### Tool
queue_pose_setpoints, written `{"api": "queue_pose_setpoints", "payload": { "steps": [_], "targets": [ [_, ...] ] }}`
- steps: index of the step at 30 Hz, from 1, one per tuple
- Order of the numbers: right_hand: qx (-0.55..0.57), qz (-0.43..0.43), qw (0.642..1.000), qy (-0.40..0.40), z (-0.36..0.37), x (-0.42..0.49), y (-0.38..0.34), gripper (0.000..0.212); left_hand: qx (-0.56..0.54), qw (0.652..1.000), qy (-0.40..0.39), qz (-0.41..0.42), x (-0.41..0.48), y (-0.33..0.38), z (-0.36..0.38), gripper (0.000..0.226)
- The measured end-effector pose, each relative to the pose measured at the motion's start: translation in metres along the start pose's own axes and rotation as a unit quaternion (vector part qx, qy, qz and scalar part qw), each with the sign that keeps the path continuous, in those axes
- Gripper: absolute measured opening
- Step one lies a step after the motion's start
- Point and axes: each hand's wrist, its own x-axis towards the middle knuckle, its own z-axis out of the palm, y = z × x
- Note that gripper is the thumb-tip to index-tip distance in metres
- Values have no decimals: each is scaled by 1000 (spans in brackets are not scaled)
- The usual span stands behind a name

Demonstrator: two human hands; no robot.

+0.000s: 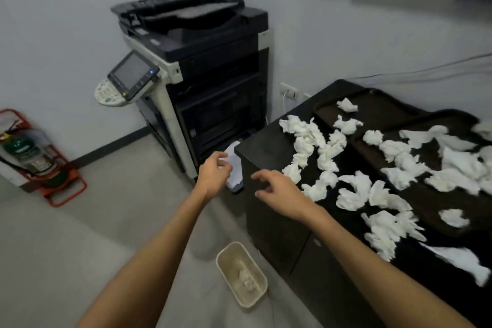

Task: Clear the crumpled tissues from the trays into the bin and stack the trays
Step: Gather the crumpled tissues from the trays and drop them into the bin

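Note:
Several crumpled white tissues [354, 192] lie scattered over a black cabinet top [266, 152] and across two dark trays, a far one [383, 112] and a nearer one [431, 200]. A beige bin [226, 255] stands on the floor beside the cabinet, with a few tissues inside. My left hand [214, 174] hovers in the air left of the cabinet corner, fingers loosely curled and holding nothing. My right hand [279, 192] is over the cabinet's left edge, fingers spread, just left of the nearest tissues and touching none.
A large black copier [197, 74] stands against the wall beyond the cabinet, with white paper [234, 168] at its base. A red fire extinguisher stand [34, 154] sits at the left wall. Grey floor lies between it and the bin.

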Motion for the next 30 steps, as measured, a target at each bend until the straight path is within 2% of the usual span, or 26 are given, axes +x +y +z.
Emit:
{"api": "queue_pose_setpoints", "payload": {
  "steps": [4, 8, 15, 23, 30],
  "targets": [
    [11, 2, 997, 77, -83, -24, -13, 39, -3, 998, -8, 65, 4, 77, -6, 30],
    [-23, 34, 990, 137, -145, -55, 6, 35, -9, 993, -40, 110, -5, 128, 16, 33],
    [-68, 117, 971, 195, -202, -126, 69, 32, 7, 977, -141, 157, -48, 175, 95, 34],
    [-72, 220, 958, 170, -187, -199, 143, 29, 39, 948, -256, 185, -109, 182, 188, 31],
    [-127, 281, 946, 100, -151, -231, 185, 34, 69, 928, -316, 184, -150, 171, 241, 30]
  ]
}}
